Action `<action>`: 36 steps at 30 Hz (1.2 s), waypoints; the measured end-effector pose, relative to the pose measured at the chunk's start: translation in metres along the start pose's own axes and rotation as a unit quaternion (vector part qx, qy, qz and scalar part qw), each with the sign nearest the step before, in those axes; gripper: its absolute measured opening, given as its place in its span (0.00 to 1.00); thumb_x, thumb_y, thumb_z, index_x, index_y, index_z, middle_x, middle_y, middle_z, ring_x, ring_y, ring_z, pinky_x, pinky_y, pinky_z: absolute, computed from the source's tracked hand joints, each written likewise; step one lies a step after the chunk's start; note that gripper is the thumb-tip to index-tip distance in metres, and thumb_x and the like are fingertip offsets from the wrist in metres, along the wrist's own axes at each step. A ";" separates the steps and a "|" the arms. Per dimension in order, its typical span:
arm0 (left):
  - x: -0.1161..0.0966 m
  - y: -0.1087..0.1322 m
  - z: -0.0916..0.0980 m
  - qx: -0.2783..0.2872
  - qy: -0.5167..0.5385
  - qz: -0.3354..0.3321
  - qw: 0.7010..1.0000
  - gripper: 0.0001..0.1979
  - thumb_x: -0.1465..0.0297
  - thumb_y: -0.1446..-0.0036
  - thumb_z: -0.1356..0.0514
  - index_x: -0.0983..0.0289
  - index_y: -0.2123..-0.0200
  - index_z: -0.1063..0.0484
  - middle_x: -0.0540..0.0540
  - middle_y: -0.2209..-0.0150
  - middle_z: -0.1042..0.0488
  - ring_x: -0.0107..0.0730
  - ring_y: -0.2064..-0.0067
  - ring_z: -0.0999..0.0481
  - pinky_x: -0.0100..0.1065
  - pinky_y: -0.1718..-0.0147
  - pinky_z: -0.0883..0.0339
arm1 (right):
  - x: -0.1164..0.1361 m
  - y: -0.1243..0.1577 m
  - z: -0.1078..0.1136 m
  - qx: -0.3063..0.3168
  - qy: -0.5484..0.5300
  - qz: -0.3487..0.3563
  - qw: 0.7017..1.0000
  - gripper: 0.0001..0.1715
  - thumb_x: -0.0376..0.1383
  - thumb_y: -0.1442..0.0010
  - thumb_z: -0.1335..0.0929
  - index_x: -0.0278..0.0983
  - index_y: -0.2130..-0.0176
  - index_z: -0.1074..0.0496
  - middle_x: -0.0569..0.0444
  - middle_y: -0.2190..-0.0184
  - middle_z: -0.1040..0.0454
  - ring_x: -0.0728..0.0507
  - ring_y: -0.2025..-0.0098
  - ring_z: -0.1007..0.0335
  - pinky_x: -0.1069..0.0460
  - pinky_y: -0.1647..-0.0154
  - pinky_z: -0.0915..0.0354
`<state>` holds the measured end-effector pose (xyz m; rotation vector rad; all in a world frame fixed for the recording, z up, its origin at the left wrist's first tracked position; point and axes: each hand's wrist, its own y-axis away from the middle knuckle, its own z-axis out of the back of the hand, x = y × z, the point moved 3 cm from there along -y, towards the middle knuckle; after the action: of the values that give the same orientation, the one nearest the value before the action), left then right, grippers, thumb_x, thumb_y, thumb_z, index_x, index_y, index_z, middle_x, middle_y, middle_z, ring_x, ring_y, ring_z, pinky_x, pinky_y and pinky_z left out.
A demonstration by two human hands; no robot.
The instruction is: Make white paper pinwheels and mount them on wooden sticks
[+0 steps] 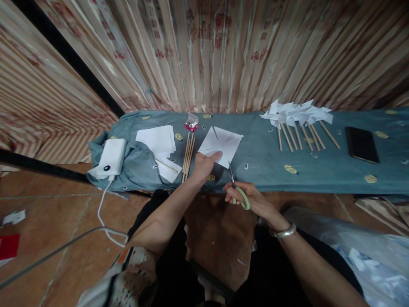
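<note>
My left hand (206, 165) grips the near-left edge of a square white sheet of paper (228, 147), thumb on top. Cuts run inward from the sheet's far and left corners. In my right hand (244, 194) is a pair of scissors (242, 198) with pale green handles, its blades at the sheet's near corner. Left of the sheet lie several thin wooden sticks (188, 155) and a small open red box (191, 124) of shiny pins or tacks. Further left is a stack of white paper (158, 140), with a pencil-like stick (166, 165) on a loose sheet nearer me.
Several white paper pinwheels (297, 114) on wooden sticks lie at the right, beside a dark phone or case (362, 144). A white power bank (111, 157) with a cable sits at the left end of the cloth-covered bench (265, 170). A plastic bag (361, 251) of paper scraps stands lower right.
</note>
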<state>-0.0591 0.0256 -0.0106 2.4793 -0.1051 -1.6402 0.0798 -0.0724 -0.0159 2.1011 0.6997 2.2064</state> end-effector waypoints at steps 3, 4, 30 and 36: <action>0.005 0.002 -0.001 0.018 -0.007 0.006 1.000 0.14 0.69 0.64 0.29 0.67 0.70 0.23 0.54 0.69 0.21 0.34 0.67 0.23 0.34 0.64 0.32 | 0.002 0.000 0.000 -0.009 0.005 0.003 1.000 0.26 0.57 0.51 0.27 0.36 0.69 0.25 0.55 0.77 0.26 0.50 0.75 0.32 0.56 0.75 0.38; 0.006 0.002 -0.002 0.023 -0.006 0.007 1.000 0.14 0.69 0.64 0.29 0.67 0.70 0.23 0.54 0.69 0.20 0.34 0.67 0.23 0.34 0.64 0.32 | 0.003 -0.001 0.001 -0.014 0.004 0.003 1.000 0.27 0.57 0.52 0.27 0.36 0.70 0.25 0.55 0.78 0.26 0.50 0.75 0.33 0.56 0.75 0.38; 0.007 0.007 -0.005 0.025 -0.012 0.011 1.000 0.14 0.68 0.66 0.30 0.67 0.72 0.25 0.51 0.74 0.24 0.30 0.72 0.27 0.32 0.69 0.34 | 0.002 -0.006 0.002 -0.024 0.018 -0.005 1.000 0.33 0.63 0.55 0.29 0.36 0.70 0.26 0.55 0.78 0.27 0.50 0.76 0.35 0.54 0.74 0.39; 0.006 0.007 -0.006 0.020 -0.014 0.012 1.000 0.13 0.68 0.67 0.30 0.67 0.74 0.26 0.50 0.76 0.25 0.29 0.73 0.28 0.31 0.71 0.35 | 0.001 -0.005 0.002 -0.023 0.023 0.006 0.999 0.31 0.62 0.52 0.29 0.36 0.71 0.26 0.56 0.78 0.28 0.50 0.76 0.35 0.54 0.75 0.39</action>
<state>-0.0514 0.0182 -0.0128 2.4751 -0.1727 -1.6787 0.0804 -0.0664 -0.0165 2.0448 0.6345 2.2627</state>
